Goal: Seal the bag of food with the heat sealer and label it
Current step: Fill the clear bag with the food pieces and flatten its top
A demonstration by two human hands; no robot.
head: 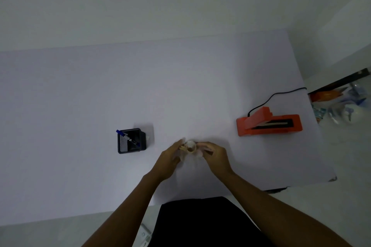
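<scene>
A small clear bag of food (190, 147) with pale round pieces inside lies on the white table (180, 86), near the front middle. My left hand (170, 159) holds its left side and my right hand (215, 156) holds its right side, fingers pinched on the plastic. The orange heat sealer (269, 123) stands to the right with its lid raised, well apart from both hands. A black cord (275, 95) runs from it to the table's right edge.
A black mesh pen holder (131, 140) with a blue-capped marker (127, 136) stands left of the hands. Crumpled bags and clutter (341, 102) lie on the floor past the table's right edge. My dark clothing (200, 222) fills the bottom middle.
</scene>
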